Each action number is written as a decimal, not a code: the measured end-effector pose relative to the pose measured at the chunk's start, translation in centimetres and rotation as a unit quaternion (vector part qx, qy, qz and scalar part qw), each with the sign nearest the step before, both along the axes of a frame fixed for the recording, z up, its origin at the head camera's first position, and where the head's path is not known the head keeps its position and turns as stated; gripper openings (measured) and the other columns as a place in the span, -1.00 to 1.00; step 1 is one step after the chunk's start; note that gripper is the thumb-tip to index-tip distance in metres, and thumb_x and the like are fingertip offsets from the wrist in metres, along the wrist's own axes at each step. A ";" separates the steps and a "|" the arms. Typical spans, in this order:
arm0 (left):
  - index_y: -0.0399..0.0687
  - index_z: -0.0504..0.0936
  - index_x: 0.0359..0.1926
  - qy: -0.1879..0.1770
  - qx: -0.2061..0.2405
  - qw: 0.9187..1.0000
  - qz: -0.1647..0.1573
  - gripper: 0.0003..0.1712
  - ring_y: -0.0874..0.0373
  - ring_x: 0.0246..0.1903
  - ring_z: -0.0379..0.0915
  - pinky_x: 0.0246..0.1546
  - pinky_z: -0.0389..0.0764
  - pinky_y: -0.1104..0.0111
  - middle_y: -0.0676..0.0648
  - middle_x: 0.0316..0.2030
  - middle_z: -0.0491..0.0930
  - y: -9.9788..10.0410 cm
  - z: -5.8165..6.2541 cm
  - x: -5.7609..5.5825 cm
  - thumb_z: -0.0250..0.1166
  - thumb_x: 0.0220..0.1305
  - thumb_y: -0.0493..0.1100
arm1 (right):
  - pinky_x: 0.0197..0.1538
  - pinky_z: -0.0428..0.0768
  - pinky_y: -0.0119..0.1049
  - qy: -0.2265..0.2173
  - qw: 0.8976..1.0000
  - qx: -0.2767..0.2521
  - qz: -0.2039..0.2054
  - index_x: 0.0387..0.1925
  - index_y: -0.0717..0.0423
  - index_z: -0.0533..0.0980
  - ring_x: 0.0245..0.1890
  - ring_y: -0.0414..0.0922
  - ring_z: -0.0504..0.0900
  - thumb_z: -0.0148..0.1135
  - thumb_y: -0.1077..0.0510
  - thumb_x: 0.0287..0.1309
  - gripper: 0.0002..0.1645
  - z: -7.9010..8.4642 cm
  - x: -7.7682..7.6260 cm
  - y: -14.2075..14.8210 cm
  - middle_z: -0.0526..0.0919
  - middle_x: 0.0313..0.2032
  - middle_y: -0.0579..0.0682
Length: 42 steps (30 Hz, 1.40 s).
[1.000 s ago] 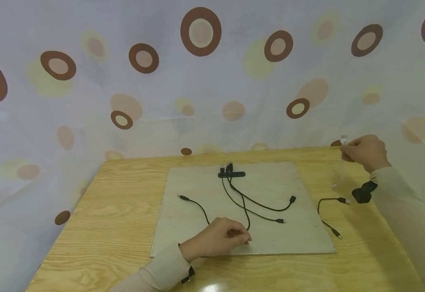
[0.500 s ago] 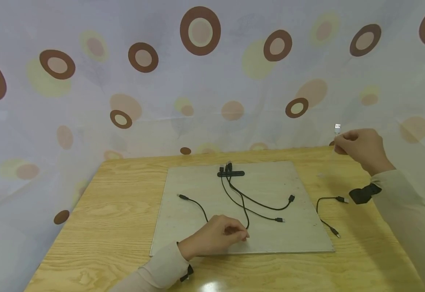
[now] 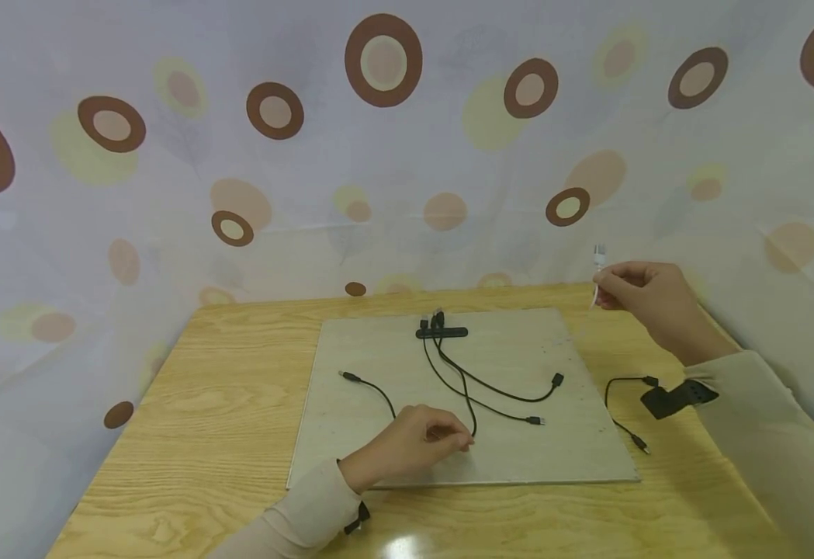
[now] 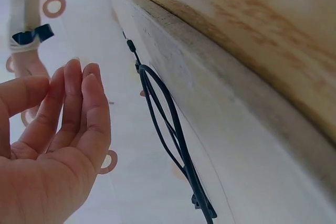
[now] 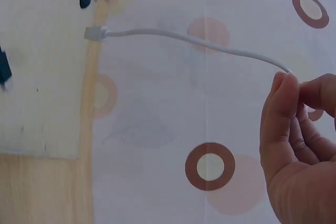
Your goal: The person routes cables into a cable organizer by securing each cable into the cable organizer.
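My right hand [image 3: 651, 299] is raised over the far right of the table, pinching a white USB cable [image 3: 599, 256] near one plug, which points up. In the right wrist view the white cable [image 5: 184, 38] runs left from the fingertips to its other plug. My left hand [image 3: 413, 446] is low over the front of the pale board [image 3: 351, 349], fingers loosely bent. Nothing shows between its fingers in the left wrist view. A black cable disappears behind that hand. A black cable clip strip [image 3: 454, 332] at the board's back holds several black cable ends.
Black cables fan forward from the strip, with plugs [image 3: 558, 380] lying on the board's right half. Another black plug [image 3: 351, 376] lies at its left. One black cable [image 3: 640, 444] is beside the board's right edge on the wooden table [image 3: 190, 435]. A patterned curtain [image 3: 295, 194] stands behind.
My right hand has moved left with the white cable, rising a little and then lowering again. The left hand has barely moved.
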State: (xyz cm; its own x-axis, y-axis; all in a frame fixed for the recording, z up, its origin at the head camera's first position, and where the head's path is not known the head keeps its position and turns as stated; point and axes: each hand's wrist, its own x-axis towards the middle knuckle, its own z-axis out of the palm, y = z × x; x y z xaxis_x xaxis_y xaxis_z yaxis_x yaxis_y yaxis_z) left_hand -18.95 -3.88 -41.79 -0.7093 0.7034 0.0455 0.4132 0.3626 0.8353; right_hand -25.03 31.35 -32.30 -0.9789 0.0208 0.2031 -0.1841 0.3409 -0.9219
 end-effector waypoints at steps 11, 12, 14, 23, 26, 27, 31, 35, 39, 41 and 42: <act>-0.11 0.68 -0.11 -0.003 0.009 0.998 0.060 -0.79 0.34 -0.20 0.54 -0.17 0.55 0.49 0.07 -0.19 0.67 0.0 -0.2 -0.2 0.20 0.36 -0.14 | -0.23 0.64 -0.38 -0.028 0.982 -0.126 0.137 -0.23 0.18 0.61 -0.39 -0.20 0.65 0.16 0.16 0.31 -0.83 -1.4 1.6 -3.9 0.65 -0.42 -0.04; -0.12 0.67 -0.08 -0.003 0.012 0.998 0.065 -0.78 0.32 -0.17 0.54 -0.16 0.55 0.49 0.05 -0.16 0.66 0.0 -0.2 -0.2 0.21 0.36 -0.14 | -0.23 0.64 -0.38 -0.032 0.981 -0.125 0.142 -0.23 0.18 0.61 -0.38 -0.21 0.65 0.16 0.15 0.32 -0.82 -1.5 1.8 -4.3 0.64 -0.41 -0.03; -0.16 0.63 -0.02 -0.004 0.024 0.997 0.072 -0.74 0.21 -0.08 0.54 -0.13 0.55 0.49 -0.01 -0.08 0.63 0.0 -0.2 -0.1 0.21 0.36 -0.16 | -0.22 0.64 -0.37 -0.040 0.978 -0.130 0.158 -0.21 0.20 0.60 -0.38 -0.21 0.64 0.15 0.15 0.32 -0.81 -1.7 2.1 -4.9 0.63 -0.40 -0.02; -0.23 0.50 0.15 0.024 0.045 0.995 0.082 -0.60 0.01 0.10 0.43 0.02 0.53 0.34 -0.11 0.09 0.50 0.0 -0.4 -0.1 0.23 0.33 -0.19 | -0.23 0.64 -0.38 -0.068 0.969 -0.143 0.191 -0.25 0.15 0.61 -0.38 -0.22 0.63 0.14 0.16 0.34 -0.83 -2.0 3.4 -7.6 0.60 -0.39 -0.06; -0.25 0.49 0.16 0.009 0.044 0.996 0.073 -0.58 0.02 0.12 0.44 0.04 0.52 0.36 -0.14 0.11 0.51 0.1 -0.4 -0.1 0.22 0.34 -0.17 | -0.23 0.63 -0.39 -0.070 0.964 -0.153 0.206 -0.26 0.13 0.61 -0.38 -0.23 0.62 0.12 0.18 0.35 -0.84 -2.3 3.7 -8.2 0.59 -0.38 -0.07; -0.25 0.49 0.16 0.003 0.042 0.997 0.069 -0.58 0.02 0.12 0.45 0.04 0.52 0.37 -0.15 0.11 0.52 0.1 -0.4 -0.1 0.22 0.34 -0.16 | -0.23 0.63 -0.39 -0.071 0.963 -0.154 0.209 -0.26 0.12 0.61 -0.38 -0.23 0.62 0.11 0.18 0.35 -0.84 -2.4 3.7 -8.3 0.59 -0.38 -0.07; -0.23 0.54 0.13 -0.016 0.034 0.998 0.055 -0.60 0.07 0.06 0.51 -0.03 0.53 0.44 -0.12 0.06 0.59 0.2 -0.3 -0.1 0.22 0.35 -0.14 | -0.23 0.63 -0.40 -0.077 0.960 -0.163 0.213 -0.25 0.10 0.62 -0.39 -0.24 0.62 0.12 0.18 0.35 -0.84 -3.0 3.8 -8.9 0.60 -0.37 -0.06; -0.18 0.63 0.01 0.000 0.020 0.999 0.050 -0.68 0.20 -0.11 0.58 -0.12 0.55 0.48 -0.05 -0.09 0.66 0.2 -0.2 -0.1 0.23 0.34 -0.09 | -0.25 0.63 -0.41 -0.082 0.957 -0.177 0.216 -0.27 0.09 0.62 -0.40 -0.26 0.62 0.11 0.20 0.35 -0.84 -3.6 3.7 -9.3 0.61 -0.40 -0.07; -0.13 0.67 -0.08 0.015 0.011 0.999 0.049 -0.73 0.29 -0.21 0.57 -0.14 0.55 0.48 0.00 -0.21 0.69 0.0 -0.2 0.0 0.25 0.32 -0.07 | -0.27 0.63 -0.43 -0.087 0.955 -0.188 0.212 -0.29 0.08 0.62 -0.41 -0.27 0.62 0.10 0.22 0.35 -0.82 -4.1 3.5 -9.4 0.61 -0.41 -0.08; -0.13 0.67 -0.11 0.018 0.011 0.999 0.050 -0.75 0.30 -0.24 0.56 -0.15 0.55 0.47 0.00 -0.24 0.69 -0.1 -0.2 0.0 0.27 0.30 -0.08 | -0.27 0.62 -0.44 -0.091 0.955 -0.192 0.208 -0.30 0.09 0.62 -0.41 -0.28 0.62 0.10 0.21 0.35 -0.82 -4.4 3.4 -9.4 0.62 -0.42 -0.08; -0.13 0.67 -0.12 0.018 0.010 0.998 0.051 -0.76 0.31 -0.25 0.56 -0.15 0.54 0.47 0.00 -0.25 0.69 -0.2 -0.2 0.0 0.27 0.30 -0.09 | -0.27 0.62 -0.44 -0.093 0.955 -0.193 0.204 -0.30 0.09 0.63 -0.41 -0.28 0.62 0.11 0.21 0.35 -0.82 -4.6 3.3 -9.4 0.62 -0.42 -0.08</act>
